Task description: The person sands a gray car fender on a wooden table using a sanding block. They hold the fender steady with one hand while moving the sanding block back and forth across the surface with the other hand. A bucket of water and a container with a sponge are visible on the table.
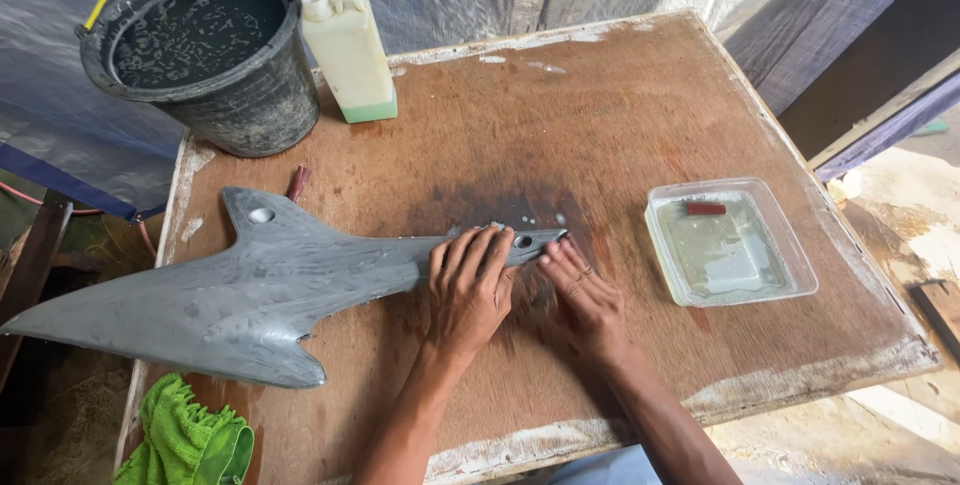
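Left hand (470, 290) presses flat, fingers spread, on the wet grey panel (250, 295); right hand (580, 295) rubs its narrow tip, flat-fingered; surface appears mostly wetted, tip area unfinished.

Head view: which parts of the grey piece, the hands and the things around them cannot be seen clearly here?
- Grey piece: the part under the left hand is covered.
- Right hand: whatever its fingertips press is hidden beneath them.
- Green cloth: cut off by the bottom edge.
- Bucket: its top is cut off by the upper edge; the depth of the liquid is unclear.
- Tray: the small red thing inside is too small to identify.
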